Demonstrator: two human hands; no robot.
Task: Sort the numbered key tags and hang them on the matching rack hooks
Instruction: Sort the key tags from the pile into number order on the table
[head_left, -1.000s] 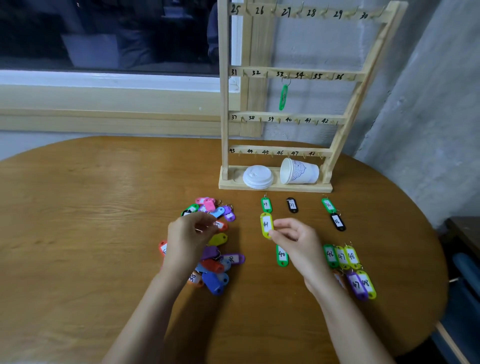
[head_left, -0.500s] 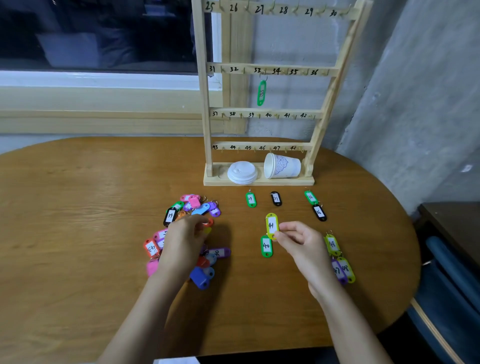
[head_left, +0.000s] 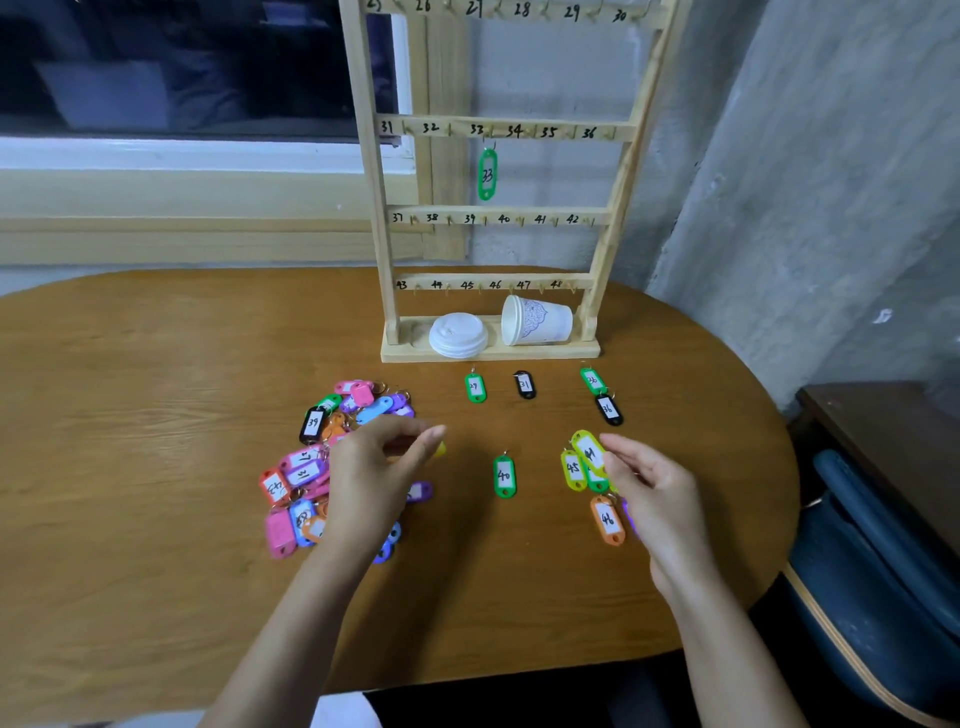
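Observation:
A wooden rack (head_left: 375, 208) with numbered hooks stands at the back of the table; one green tag 33 (head_left: 487, 174) hangs on it. My right hand (head_left: 652, 499) pinches a yellow tag (head_left: 588, 451) just above a yellow tag 45 (head_left: 572, 469) and a green one. An orange tag 46 (head_left: 608, 519) lies below them. A green tag 40 (head_left: 504, 475) lies alone mid-table. My left hand (head_left: 371, 470) hovers over the mixed pile of tags (head_left: 301, 478), fingers pinched, with a yellow tag's tip (head_left: 441, 448) showing beneath them.
Sorted tags lie before the rack: green 29 (head_left: 475, 387), black 31 (head_left: 524, 384), a green one (head_left: 592, 380) and black 36 (head_left: 609, 409). A tipped paper cup (head_left: 537, 321) and lids (head_left: 458, 335) rest on the rack base. A blue chair (head_left: 872, 587) stands right of the table edge.
My right hand has carried the yellow tag rightward, from beside the green 40 to the group with 45 and 46. My left hand stays over the pile, fingers now pinched.

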